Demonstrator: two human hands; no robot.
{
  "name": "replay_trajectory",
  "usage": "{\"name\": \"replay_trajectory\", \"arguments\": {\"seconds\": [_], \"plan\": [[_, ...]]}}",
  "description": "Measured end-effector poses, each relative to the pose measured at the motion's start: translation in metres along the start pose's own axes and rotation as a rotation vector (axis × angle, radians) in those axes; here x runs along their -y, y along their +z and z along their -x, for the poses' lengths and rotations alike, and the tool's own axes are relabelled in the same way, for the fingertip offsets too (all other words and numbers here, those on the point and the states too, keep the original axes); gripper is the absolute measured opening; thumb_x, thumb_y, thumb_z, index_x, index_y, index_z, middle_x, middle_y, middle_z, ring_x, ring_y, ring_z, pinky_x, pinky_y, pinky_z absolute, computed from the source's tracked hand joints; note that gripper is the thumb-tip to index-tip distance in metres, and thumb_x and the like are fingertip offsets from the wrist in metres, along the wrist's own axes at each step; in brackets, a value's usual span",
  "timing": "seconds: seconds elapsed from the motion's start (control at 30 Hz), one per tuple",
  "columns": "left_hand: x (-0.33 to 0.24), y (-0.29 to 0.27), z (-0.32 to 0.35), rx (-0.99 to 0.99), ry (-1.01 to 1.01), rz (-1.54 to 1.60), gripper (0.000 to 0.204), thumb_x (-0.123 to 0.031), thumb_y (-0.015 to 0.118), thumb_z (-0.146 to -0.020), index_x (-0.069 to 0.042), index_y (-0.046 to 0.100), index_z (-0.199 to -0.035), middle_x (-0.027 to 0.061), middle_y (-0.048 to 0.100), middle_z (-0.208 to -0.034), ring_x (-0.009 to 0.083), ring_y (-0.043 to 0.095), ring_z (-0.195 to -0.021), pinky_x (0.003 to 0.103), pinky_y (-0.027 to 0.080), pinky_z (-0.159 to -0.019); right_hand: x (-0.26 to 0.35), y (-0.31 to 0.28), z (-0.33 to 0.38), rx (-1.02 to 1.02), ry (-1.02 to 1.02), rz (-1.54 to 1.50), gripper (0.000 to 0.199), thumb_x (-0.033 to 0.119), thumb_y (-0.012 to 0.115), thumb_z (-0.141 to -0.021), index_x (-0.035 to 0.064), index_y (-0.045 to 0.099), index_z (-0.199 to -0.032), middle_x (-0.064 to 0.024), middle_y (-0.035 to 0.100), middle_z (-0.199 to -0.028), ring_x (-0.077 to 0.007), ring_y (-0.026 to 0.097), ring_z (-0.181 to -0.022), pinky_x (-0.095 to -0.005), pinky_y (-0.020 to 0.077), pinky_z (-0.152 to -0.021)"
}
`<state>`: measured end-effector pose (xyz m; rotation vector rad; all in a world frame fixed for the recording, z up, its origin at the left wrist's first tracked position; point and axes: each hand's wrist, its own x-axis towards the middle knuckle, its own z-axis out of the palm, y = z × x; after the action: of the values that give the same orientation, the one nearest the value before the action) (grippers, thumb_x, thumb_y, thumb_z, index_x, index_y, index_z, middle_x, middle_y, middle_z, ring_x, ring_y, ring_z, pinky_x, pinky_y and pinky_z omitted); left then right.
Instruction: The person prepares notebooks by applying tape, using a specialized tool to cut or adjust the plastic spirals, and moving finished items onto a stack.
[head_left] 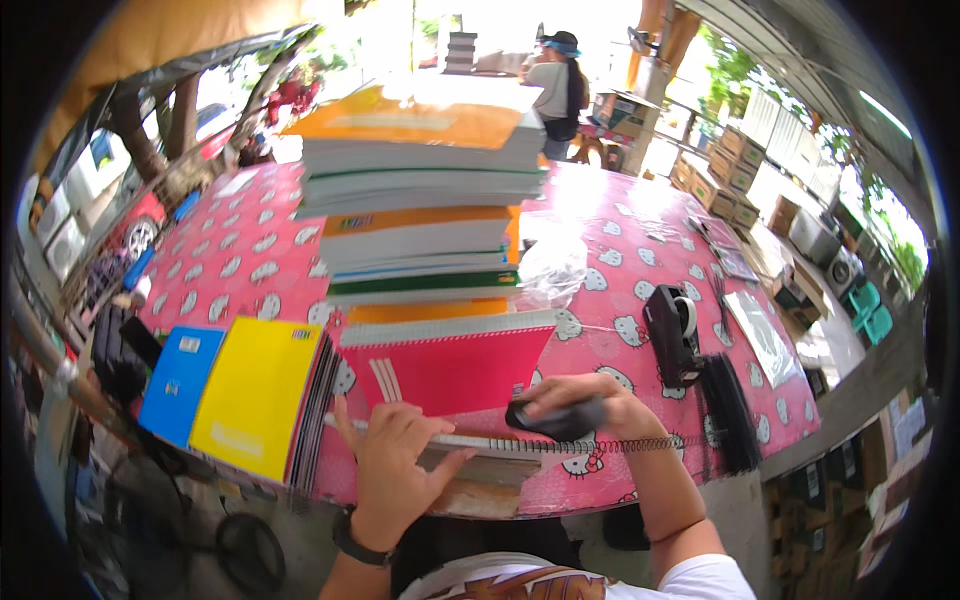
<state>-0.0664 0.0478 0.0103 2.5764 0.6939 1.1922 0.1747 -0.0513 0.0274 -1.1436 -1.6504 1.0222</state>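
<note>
A thick notebook [475, 441] with a pale spine edge lies at the table's near edge. My left hand [400, 450] straddles that edge and grips it, fingers on the far side and thumb on the near side. A long black spiral coil [650, 443] runs along the edge and sticks out past its right end. Just above the coil, my right hand [595, 405] is closed on a dark rounded object [558, 419], whose exact kind I cannot make out. A red-pink notebook cover [460, 365] lies behind both hands, against a tall stack of books [420, 240].
Yellow [260, 400] and blue notebooks [180, 385] are piled at left. A black tape dispenser [672, 335], a bundle of black coils [730, 410] and clear plastic sheets [760, 338] lie at right. Beyond the pink patterned table [620, 240] stand cardboard boxes [725, 175] and another person [555, 90].
</note>
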Motion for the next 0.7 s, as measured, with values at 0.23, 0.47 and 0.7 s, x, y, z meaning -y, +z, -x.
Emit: {"name": "replay_trajectory", "arguments": {"seconds": [0.23, 0.47, 0.7], "plan": [[0.005, 0.001, 0.004, 0.100, -0.052, 0.111, 0.040, -0.031, 0.079, -0.064, -0.016, 0.062, -0.098, -0.0052, 0.059, -0.074, 0.0162, 0.057, -0.084, 0.057, 0.010, -0.107, -0.011, -0.002, -0.011, -0.033, -0.046, -0.003, 0.060, 0.051, 0.055, -0.083, -0.0009, 0.066, -0.110, -0.0174, 0.064, -0.106, -0.0313, 0.056, -0.109, -0.0389, 0.0374, -0.098], [0.007, -0.002, 0.003, 0.093, -0.054, 0.109, 0.048, -0.032, 0.082, -0.062, -0.015, 0.062, -0.101, -0.0060, 0.060, -0.074, 0.0159, 0.057, -0.087, 0.056, 0.006, -0.109, -0.001, 0.013, -0.024, 0.074, -0.204, -0.338, 0.065, 0.055, 0.054, -0.084, -0.0005, 0.063, -0.116, -0.0206, 0.061, -0.114, -0.0278, 0.056, -0.109, -0.0381, 0.0407, -0.096], [0.026, 0.004, 0.003, -0.404, -0.122, 0.313, 0.063, -0.025, 0.084, -0.063, -0.008, 0.056, -0.116, 0.0038, 0.058, -0.099, 0.0180, 0.055, -0.095, 0.043, 0.021, -0.107, -0.013, 0.016, -0.030, 0.007, -0.048, -0.472, 0.061, 0.049, 0.054, -0.089, -0.0018, 0.056, -0.123, -0.0261, 0.054, -0.124, -0.0290, 0.055, -0.111, -0.0380, 0.0417, -0.095]]}}
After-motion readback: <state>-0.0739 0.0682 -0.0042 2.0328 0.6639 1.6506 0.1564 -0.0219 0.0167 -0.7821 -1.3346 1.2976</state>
